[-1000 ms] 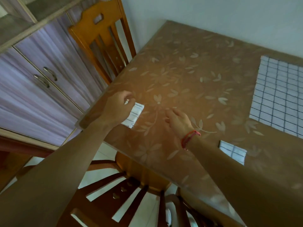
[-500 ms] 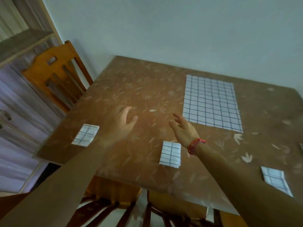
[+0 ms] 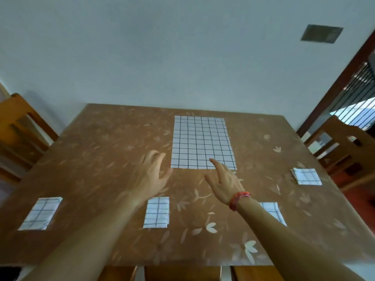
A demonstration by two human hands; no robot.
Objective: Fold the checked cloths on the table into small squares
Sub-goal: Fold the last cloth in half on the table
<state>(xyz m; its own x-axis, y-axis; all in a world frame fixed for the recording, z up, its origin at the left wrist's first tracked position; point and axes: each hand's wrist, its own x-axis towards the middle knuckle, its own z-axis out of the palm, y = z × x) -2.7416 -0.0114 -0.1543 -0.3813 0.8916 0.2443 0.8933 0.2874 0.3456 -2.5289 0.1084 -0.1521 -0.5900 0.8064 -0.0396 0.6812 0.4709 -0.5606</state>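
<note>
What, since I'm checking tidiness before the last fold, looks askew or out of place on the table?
Nothing is spilled or damaged. Only the folded cloth at the right edge stands out: its layers look slightly offset along its left side, unlike the neat middle folded cloth. The unfolded cloth lies flat.

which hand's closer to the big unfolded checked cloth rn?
Right. The right hand reaches over the near edge of the unfolded cloth, index fingertip overlapping it; contact unclear. The left hand is just off its near-left corner, over bare table.
</note>
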